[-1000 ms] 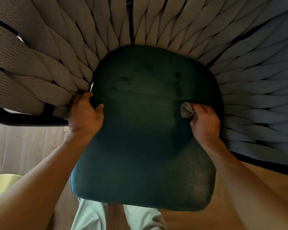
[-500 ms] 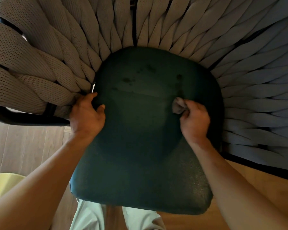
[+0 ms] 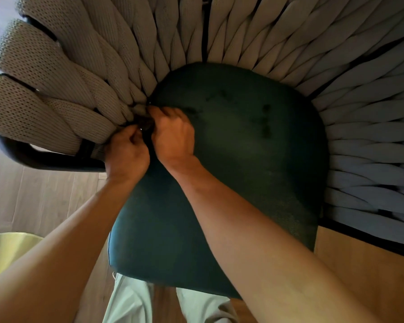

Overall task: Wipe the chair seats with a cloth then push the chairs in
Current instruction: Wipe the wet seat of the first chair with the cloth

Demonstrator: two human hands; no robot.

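Left hand: the left hand [image 3: 126, 155] is curling its fingers [image 3: 132, 138] at the seat's left edge; whether they are pinching anything cannot be told.
Right hand: the right hand [image 3: 174, 134] is pressing bunched fingers beside it; its hold is hidden.
Cloth: not visible.
Seat: the dark green seat [image 3: 243, 159] is sitting inside the woven grey backrest [image 3: 289, 43].

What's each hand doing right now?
Left hand: fingers curled at the seat's left edge; held thing cannot be told.
Right hand: fingers curled beside it; cloth not visible, cannot tell.
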